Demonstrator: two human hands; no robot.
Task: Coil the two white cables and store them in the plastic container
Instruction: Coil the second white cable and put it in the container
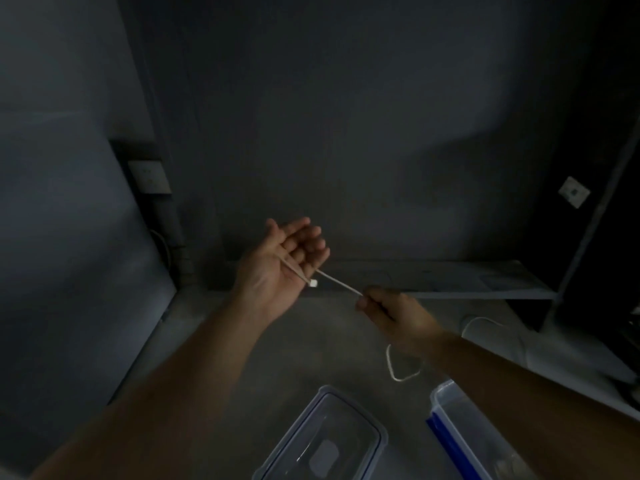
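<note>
My left hand [280, 268] is raised palm up with fingers loosely curled, and a white cable [337, 281] lies across its palm, its small white plug hanging at the palm's edge. The cable runs taut down to my right hand [388, 311], which pinches it with closed fingers. A loop of the same cable [398, 370] hangs below my right wrist. A second white cable [485, 322] lies on the surface to the right. The clear plastic container [446, 400] with blue trim sits at the lower right, partly hidden by my right forearm.
A clear lid [323, 441] with a blue rim lies on the grey floor at the bottom centre. A low grey shelf [450, 278] runs along the back wall. Wall sockets [150, 176] sit at the left corner, and dark furniture stands at the right.
</note>
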